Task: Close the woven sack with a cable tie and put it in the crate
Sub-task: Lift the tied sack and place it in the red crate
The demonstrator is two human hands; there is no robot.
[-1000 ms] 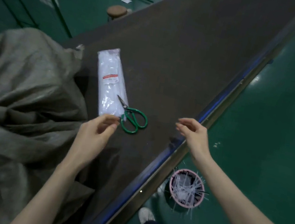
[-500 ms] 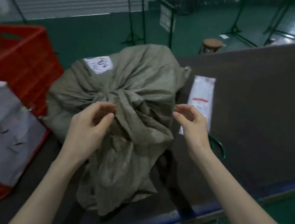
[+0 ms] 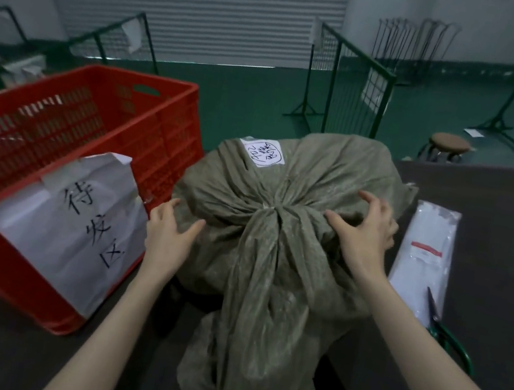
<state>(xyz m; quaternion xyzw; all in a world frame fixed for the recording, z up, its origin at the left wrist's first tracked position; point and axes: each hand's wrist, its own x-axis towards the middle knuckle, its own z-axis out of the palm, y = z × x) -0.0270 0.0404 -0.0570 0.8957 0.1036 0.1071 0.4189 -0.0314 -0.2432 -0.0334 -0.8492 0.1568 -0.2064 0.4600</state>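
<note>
So the big olive-grey woven sack (image 3: 280, 232) sits on the dark table (image 3: 501, 208), right next to the red slatted plastic crate (image 3: 65, 135) with the handwritten paper sign (image 3: 73, 228) taped on its front. The neck looks already cinched, with a thin pale cable tie (image 3: 265, 208) at the gather, though it's too small to be sure it's pulled tight. Both hands are spread on the bulge: left hand (image 3: 169, 234) flat on the crate-side flank, right hand (image 3: 364, 226) with fingers splayed over the far shoulder. Neither grip is closed on anything, just open palms resting on fabric. I'd say the step is the lift into the crate. My advice: don't haul it by the loose tail hanging down front, since that loads the tie. Get both hands low under the belly, bunch some fabric for purchase, tip it toward the crate and roll it over the rim. Keep clear of the green-handled scissors (image 3: 443, 331) and the clear packet of ties (image 3: 425, 257) on the right.
</note>
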